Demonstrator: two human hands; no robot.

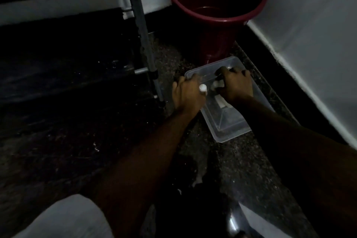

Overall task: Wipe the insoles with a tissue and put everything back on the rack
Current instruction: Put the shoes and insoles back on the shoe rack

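One shoe rack [143, 31] stands at left. The left hand [188, 93] has its fingers curled over the rim of one clear plastic tub [229, 129] on the floor. The right hand [236, 86] reaches inside, fingers clenched on one white tissue wad [218, 83]. Insoles are not discernible in the dark. One red bucket [218, 6] stands behind. Risk: hard rubbing slides or tips the light tub and tears the tissue.

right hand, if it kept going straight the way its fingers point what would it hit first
Most likely the far wall of the clear plastic box that the right hand is in; the dark red plastic bucket stands just behind it. Depth is unclear.
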